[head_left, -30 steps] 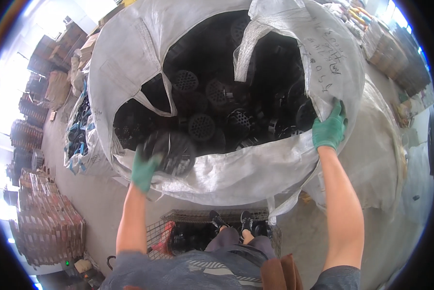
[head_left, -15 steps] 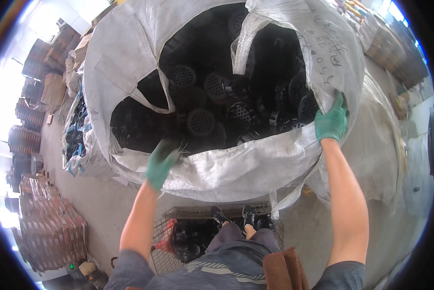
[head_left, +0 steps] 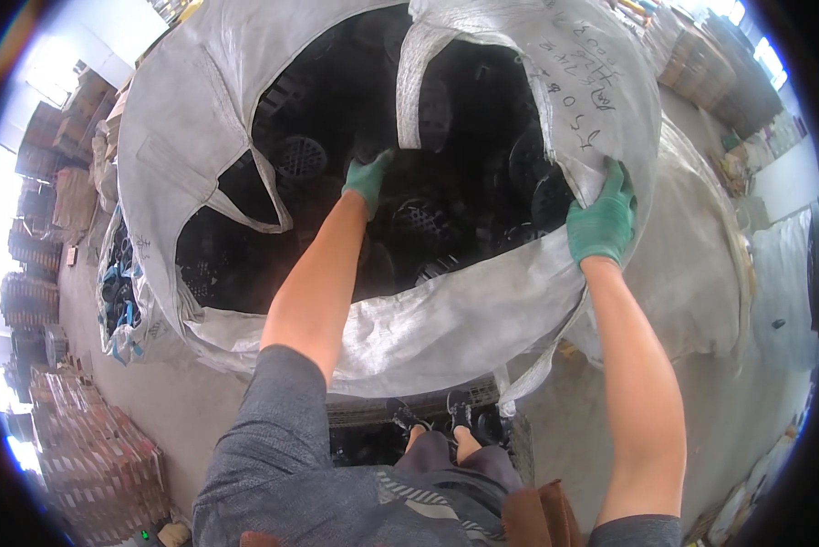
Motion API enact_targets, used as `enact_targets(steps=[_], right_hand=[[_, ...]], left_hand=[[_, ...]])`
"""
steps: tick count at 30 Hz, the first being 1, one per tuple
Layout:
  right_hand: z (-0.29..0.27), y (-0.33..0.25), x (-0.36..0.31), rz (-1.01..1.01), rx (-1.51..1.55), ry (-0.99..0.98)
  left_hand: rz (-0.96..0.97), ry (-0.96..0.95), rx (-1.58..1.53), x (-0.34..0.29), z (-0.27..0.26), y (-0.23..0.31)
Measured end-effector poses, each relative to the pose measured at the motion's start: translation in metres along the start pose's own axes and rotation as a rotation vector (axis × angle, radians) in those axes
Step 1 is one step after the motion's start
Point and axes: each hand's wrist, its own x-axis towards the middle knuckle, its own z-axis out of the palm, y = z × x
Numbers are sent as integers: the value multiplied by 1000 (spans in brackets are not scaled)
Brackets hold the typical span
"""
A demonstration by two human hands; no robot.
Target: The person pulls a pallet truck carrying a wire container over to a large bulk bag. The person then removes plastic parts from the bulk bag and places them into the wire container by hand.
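From where I stand, the left hand [head_left: 367, 182], in a green glove, is well inside the wide mouth of the big white bag [head_left: 409, 351], fingertips among the shadowed pieces; I can't tell whether it has closed on one. The right hand [head_left: 601, 219], gloved alike, is clasped over the bag's right edge, thumb toward the opening and fingers over the outer fabric. The two are well apart. The black parts [head_left: 302, 157], round with perforated faces, lie loosely heaped in the bag, many lost in the dark. I'd judge the step in hand to be a one-handed reach into that heap while the other hand steadies the rim. The move from here calls for a firm grip on a single piece and a lift clear of the hanging strap [head_left: 411, 91], just beside the fingers. Below the near rim, a wire basket [head_left: 355, 415] with dark contents sits by the person's shoes. Farther out, another pale bag [head_left: 697, 273] bulges at the right, and brown stacks [head_left: 95, 447] stand at the left.
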Motion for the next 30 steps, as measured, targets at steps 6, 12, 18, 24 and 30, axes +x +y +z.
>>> enact_targets(steps=[6, 12, 18, 24, 30], right_hand=[[7, -17, -2, 3, -4, -11], [16, 0, 2, -3, -11, 40], [14, -1, 3, -32, 20, 47], [17, -10, 1, -20, 7, 35], [11, 2, 4, -18, -10, 49]], left_hand=[[434, 113, -44, -65, -102, -21], [426, 27, -297, -258, -224, -59], [-118, 206, 26, -443, -391, -210], [-260, 694, 281, -436, -476, -327], [520, -4, 307, -189, -177, -70]])
